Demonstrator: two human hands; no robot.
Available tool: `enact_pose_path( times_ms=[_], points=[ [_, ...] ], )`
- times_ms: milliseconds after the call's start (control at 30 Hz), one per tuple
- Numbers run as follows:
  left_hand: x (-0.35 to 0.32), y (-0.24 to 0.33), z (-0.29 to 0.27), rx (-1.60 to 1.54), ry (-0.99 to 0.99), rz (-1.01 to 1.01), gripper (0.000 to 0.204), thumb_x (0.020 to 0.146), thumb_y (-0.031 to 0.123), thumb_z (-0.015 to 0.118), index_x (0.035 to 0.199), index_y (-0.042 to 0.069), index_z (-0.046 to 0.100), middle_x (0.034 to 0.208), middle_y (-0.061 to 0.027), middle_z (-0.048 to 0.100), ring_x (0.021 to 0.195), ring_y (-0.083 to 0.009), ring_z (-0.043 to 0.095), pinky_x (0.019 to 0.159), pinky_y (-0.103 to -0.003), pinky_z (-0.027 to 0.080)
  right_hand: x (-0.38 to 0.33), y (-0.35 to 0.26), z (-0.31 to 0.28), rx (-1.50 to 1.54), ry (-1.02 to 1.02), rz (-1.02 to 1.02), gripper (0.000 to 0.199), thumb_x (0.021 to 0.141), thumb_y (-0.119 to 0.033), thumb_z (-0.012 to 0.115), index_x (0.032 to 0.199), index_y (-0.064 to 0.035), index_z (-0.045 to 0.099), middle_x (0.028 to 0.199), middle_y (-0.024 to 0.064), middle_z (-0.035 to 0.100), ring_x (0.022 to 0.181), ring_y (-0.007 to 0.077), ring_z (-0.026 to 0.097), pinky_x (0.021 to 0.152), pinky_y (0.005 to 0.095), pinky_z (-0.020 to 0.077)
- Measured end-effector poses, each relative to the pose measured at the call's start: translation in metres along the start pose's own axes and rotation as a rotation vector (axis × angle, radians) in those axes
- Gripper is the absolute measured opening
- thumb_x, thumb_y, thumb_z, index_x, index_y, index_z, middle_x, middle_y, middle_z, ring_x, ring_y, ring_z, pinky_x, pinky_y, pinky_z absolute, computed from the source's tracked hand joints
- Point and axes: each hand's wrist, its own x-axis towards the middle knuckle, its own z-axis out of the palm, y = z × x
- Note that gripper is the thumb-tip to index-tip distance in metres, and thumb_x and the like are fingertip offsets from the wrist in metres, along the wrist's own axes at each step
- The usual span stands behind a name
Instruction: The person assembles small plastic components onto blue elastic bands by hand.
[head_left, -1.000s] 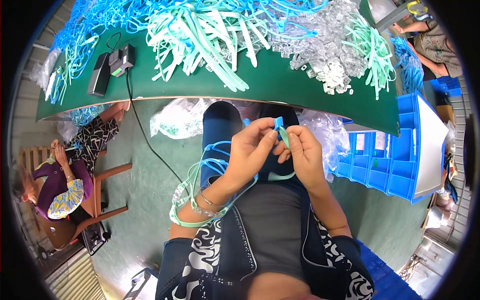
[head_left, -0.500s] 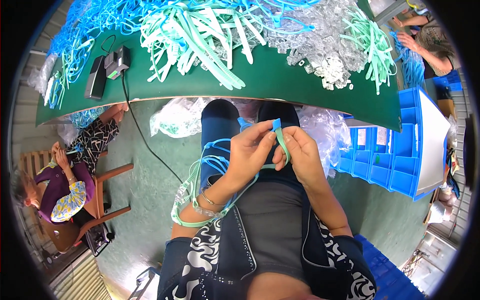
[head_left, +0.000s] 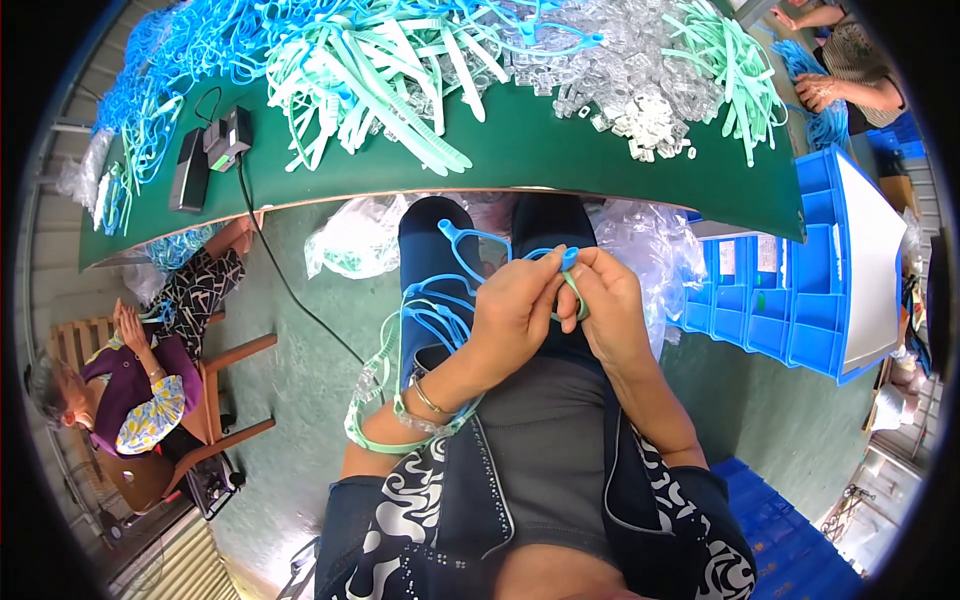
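Observation:
In front of my lap, my left hand [head_left: 512,312] pinches a blue cord [head_left: 480,236] close to one ring-like end. A second ring end of this cord stands out past my fingers to the left. My right hand [head_left: 608,300] meets it fingertip to fingertip, closed on a mint-green strap [head_left: 577,290] whose upper end is at the blue ring; whether it passes through the ring is hidden by the fingers. Around my left forearm hangs a loop of finished-looking green and blue straps [head_left: 365,405] with clear plastic buckles.
A green table [head_left: 520,155] holds piles of blue cords [head_left: 190,60], green straps [head_left: 400,90] and clear buckles [head_left: 600,85]. A black power adapter [head_left: 230,137] trails a cable. Blue bins [head_left: 780,290] stand at right, clear plastic bags under the table. Two other people [head_left: 150,390] sit nearby.
The blue ring end has moved slightly right between my fingertips, and less green strap shows there. The cord's other ring end now sticks out farther left and higher.

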Motion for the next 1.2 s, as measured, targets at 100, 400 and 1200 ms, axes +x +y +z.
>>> enact_pose_path(
  times_ms=[100,400,1200],
  points=[
    [0.001,-0.003,0.002,0.123,-0.003,0.112,0.035,0.077,-0.004,0.061,0.111,0.002,0.058,0.070,-0.0097,0.058,0.061,-0.0249,0.057,0.054,-0.033,0.044,-0.001,0.003,-0.005,0.139,-0.028,0.010,0.015,0.092,-0.011,0.047,0.096,0.0018,0.053,0.065,0.0062,0.056,0.050,0.0108,0.052,0.047,0.0212,0.0433],
    [0.008,0.008,-0.016,-0.051,-0.189,-0.060,0.018,0.077,-0.001,0.061,0.096,-0.002,0.062,0.066,-0.0099,0.057,0.055,-0.0217,0.054,0.050,-0.029,0.042,-0.001,-0.010,-0.028,-0.516,0.021,-0.475,0.016,0.090,-0.009,0.052,0.100,0.0015,0.058,0.073,0.0060,0.059,0.062,0.0102,0.057,0.057,0.0220,0.0470],
    [0.033,0.011,-0.031,-0.285,-0.489,-0.433,0.012,0.085,0.008,0.057,0.088,-0.003,0.061,0.067,-0.0031,0.058,0.057,-0.0052,0.050,0.051,-0.021,0.040,0.012,0.014,-0.027,0.119,-0.154,-0.160,0.026,0.093,-0.019,0.050,0.106,0.0017,0.058,0.093,0.0069,0.060,0.087,0.0116,0.056,0.077,0.0249,0.0453]
  ],
)
